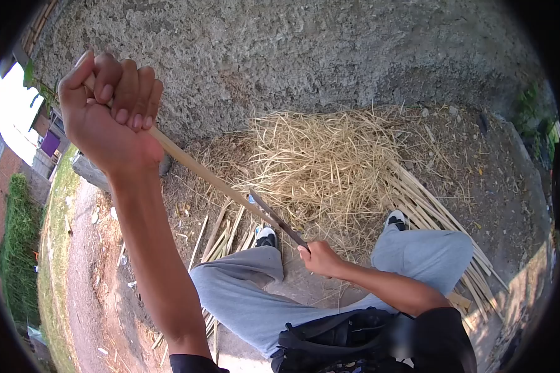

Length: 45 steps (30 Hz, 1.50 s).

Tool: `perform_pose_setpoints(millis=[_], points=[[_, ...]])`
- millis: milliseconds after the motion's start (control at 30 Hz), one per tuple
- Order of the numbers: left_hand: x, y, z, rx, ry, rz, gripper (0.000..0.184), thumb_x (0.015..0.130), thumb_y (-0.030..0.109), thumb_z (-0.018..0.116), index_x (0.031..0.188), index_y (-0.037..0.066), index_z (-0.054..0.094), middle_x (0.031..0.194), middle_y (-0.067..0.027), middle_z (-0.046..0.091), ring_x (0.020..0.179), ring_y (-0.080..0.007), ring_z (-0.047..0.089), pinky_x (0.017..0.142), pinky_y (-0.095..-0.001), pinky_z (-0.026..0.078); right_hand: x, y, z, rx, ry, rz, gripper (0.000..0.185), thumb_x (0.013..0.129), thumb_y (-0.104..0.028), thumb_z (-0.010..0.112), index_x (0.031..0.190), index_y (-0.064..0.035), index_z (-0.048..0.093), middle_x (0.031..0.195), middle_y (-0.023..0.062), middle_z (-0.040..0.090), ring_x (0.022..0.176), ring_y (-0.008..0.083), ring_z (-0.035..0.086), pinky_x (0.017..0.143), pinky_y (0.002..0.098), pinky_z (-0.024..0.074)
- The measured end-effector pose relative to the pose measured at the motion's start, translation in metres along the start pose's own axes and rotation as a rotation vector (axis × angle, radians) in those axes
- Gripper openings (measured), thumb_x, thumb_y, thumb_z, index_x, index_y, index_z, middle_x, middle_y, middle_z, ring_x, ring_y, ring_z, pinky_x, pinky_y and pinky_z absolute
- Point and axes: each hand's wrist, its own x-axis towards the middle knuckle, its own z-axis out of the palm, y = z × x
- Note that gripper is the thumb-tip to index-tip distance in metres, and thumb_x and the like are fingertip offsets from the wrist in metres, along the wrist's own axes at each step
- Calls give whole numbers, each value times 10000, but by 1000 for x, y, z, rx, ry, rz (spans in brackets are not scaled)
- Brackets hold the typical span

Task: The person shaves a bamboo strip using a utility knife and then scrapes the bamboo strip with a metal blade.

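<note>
My left hand [115,112] is raised at the upper left, its fingers wrapped round one end of a pale wooden strip [196,166]. The strip slants down to the right, towards my legs. Near its lower end, my right hand [320,258] is closed on the handle of a dark-bladed knife [280,222]. The blade lies against or just beside the strip; exact contact is hard to make out. Beyond the knife, a heap of thin pale shavings [330,161] lies on the ground.
A rough grey wall [330,56] rises behind the shavings. Long pale strips [429,205] lie on the right, and shorter ones [230,233] near my left shoe [266,236]. A dark bag [342,332] rests at my lap. A dirt path [84,267] runs along the left.
</note>
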Motion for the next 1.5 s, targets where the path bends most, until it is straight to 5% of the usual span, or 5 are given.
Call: perform_pose_setpoints(millis=[133,367,1033,1233,1500], points=[[-6,6,-33,9,28,28,371,949,215,387,586,152,343,433,24,270,362,-82,236,325,-217,231,13,-64,-50,48,-276,467,363,974,-220,484,815,73,628,579,234,573,516,393,588,513,437,447],[-7,7,-19,12,63,30,384,944,243,389,575,157,322,423,22,271,349,-89,199,317,-234,209,11,-47,-12,68,62,-139,365,964,-246,511,795,53,632,554,204,558,517,346,611,530,432,446],[-7,18,-85,-40,-57,-49,359,968,202,388,614,151,353,448,34,272,370,-76,254,348,-215,261,6,66,16,-163,-271,427,406,953,-249,526,724,71,622,636,281,595,602,410,638,560,482,478],[-4,19,-70,-74,-130,-48,359,978,200,381,623,156,351,454,43,278,373,-72,254,357,-217,257,-9,42,28,45,0,-31,380,960,-247,521,814,79,654,657,285,618,654,467,635,635,510,509],[-3,15,-48,-133,-243,-23,358,975,200,398,622,157,354,449,48,275,363,-71,252,360,-210,260,-21,172,51,-444,-135,400,374,924,-239,528,830,101,655,737,285,648,710,408,673,675,504,514]])
